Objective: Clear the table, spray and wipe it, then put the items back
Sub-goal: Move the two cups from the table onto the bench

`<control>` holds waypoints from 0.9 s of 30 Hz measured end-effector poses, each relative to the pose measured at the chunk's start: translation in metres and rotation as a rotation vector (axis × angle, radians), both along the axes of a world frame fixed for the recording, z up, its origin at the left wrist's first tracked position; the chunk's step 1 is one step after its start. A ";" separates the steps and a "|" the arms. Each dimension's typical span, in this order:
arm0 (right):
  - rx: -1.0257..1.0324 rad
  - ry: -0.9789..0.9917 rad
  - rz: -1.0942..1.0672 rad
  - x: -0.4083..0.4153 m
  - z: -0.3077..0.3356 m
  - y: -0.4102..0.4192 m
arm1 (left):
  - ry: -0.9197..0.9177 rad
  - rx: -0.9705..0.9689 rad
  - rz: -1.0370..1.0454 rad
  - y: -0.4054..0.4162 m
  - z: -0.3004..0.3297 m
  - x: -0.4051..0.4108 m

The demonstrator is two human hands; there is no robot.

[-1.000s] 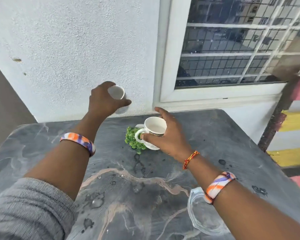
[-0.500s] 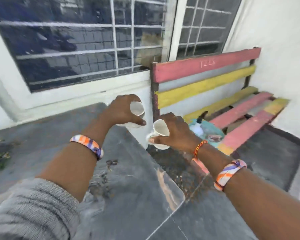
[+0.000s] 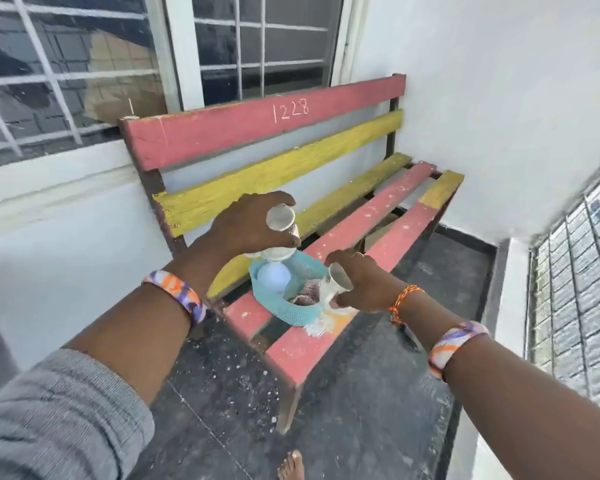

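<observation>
1. A second ago both hands were lifting cups off the dark marbled table; now the view has swung round to the painted slatted bench (image 3: 347,220), and the table is out of sight. My reading is that the clearing step is under way, with the bench serving as the parking place for the table's things.

2. The left hand (image 3: 246,226) holds a white cup (image 3: 280,218) with its saucer (image 3: 269,252) beneath, fingers curled over the top and thumb under. This grip is closed on the crockery and hangs above the seat slats, not yet set down.

3. The right hand (image 3: 359,282) holds the second cup (image 3: 335,280), thumb and fingers wrapped round its wall. A pale saucer edge shows just under this grip, seemingly close to or touching the red slat; I cannot tell which.

4. Both cups are tilted with their mouths towards the camera, and both look empty inside.

5. Between the two grips, slightly below the left one, sits a teal mesh basket (image 3: 291,315) on the seat. Inside it is a pale rounded object (image 3: 272,278), which an earlier frame suggests is the spray bottle, and beside that a patterned cloth (image 3: 307,294).

6. Spraying and wiping have not begun, judging by the supplies sitting in the basket.
</observation>
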State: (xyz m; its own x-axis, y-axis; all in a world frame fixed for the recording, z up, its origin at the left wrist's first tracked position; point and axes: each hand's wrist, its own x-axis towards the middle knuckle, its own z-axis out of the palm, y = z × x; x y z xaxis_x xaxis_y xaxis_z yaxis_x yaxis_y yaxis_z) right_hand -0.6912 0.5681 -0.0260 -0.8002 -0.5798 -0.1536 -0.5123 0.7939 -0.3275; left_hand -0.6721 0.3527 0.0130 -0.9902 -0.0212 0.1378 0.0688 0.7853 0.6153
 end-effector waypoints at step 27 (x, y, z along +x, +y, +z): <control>0.243 -0.162 0.309 -0.564 -0.122 0.109 | -0.347 0.309 0.595 0.146 -0.173 -0.470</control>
State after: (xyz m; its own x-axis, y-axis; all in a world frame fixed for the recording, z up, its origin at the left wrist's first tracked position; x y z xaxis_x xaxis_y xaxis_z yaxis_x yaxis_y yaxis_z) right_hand -1.2549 0.6772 -0.1481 -0.5489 -0.7200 -0.4246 -0.6954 0.6752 -0.2459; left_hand -1.1417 0.4990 -0.1596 -0.7853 -0.5529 -0.2786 -0.5505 0.4177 0.7229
